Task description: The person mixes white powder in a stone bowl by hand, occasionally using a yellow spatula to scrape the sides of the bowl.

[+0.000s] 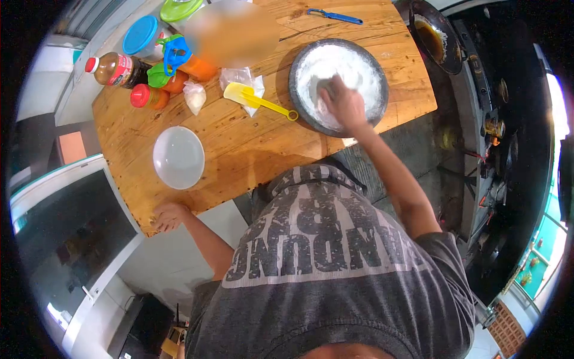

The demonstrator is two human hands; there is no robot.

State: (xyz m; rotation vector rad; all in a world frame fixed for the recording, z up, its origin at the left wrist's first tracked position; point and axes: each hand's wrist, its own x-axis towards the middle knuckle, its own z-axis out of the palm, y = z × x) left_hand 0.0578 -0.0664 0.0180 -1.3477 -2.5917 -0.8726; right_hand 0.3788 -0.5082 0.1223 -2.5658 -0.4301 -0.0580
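Note:
My right hand (pixel 347 106) is over a round dark stone mortar (pixel 294 90) with white powder (pixel 368 75) spread across its inside. The fingers are curled together and slightly blurred. A greyish patch shows beside them, and what they hold, if anything, I cannot make out. My left hand (pixel 170 216) rests at the near left edge of the wooden table (pixel 239 152), fingers stretched out and holding nothing. Closest to it is a white bowl (pixel 179 157). Left of the mortar lies a yellow scoop (pixel 263 103) on a plastic bag (pixel 239 76).
Sauce bottles (pixel 152 97), a dark bottle with a red cap (pixel 113 69) and a blue-lidded container (pixel 140 36) stand at the far left. Nearby lies a small bag (pixel 194 97). A blue peeler (pixel 335 16) lies at the back. Right of the table is a wok (pixel 430 39).

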